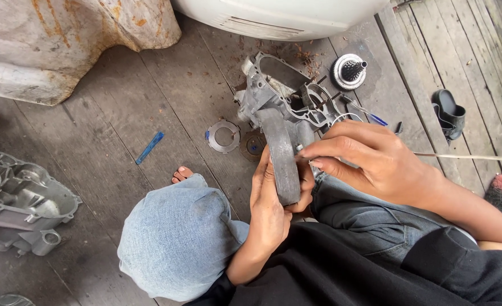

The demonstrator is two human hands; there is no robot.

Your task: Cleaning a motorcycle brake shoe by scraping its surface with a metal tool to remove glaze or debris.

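Gripping lower arm of grey cast-metal engine casing (282, 122): left hand (269, 201) wraps it from below, palm up. Right hand (370, 158) pinches small part at casing edge, fingers curled. Casing dull, ribbed, hollow, resting on plank floor (120, 124) against denim knees. Metal ring (224, 136) beside.

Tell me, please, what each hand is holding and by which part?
The left hand grips the grey metal engine casing by its long narrow arm. The right hand pinches something small at that arm; what it is cannot be told.
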